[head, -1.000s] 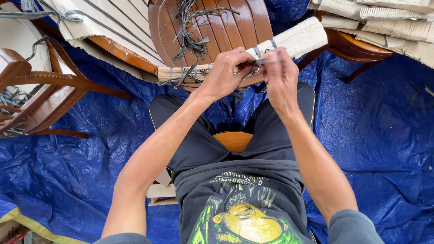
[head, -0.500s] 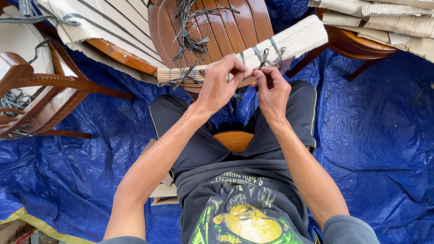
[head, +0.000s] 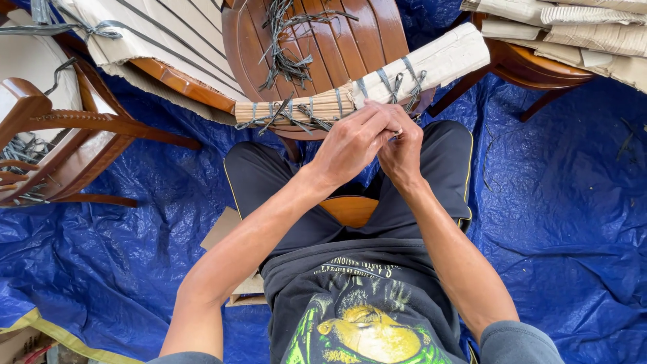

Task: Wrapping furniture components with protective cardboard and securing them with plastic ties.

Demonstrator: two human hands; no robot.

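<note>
My left hand (head: 352, 145) and my right hand (head: 402, 154) are pressed together over my lap, fingers closed, the left partly covering the right. I cannot see anything between the fingers. Just beyond them lies a long wooden piece wrapped in corrugated cardboard (head: 441, 62), bound with several grey straps (head: 389, 82). It rests across the front edge of a round slatted wooden seat (head: 350, 37). Both hands are a little below the wrapped piece and do not touch it.
A loose tangle of grey strap offcuts (head: 286, 47) lies on the round seat. Wooden chairs, some wrapped in cardboard (head: 135, 30), stand left (head: 60, 128) and at the back right (head: 539, 61). A blue tarp (head: 559, 202) covers the floor.
Both hands have come down and back from the strapped cardboard piece and closed together over my lap. The tied strap knots on the piece now show uncovered.
</note>
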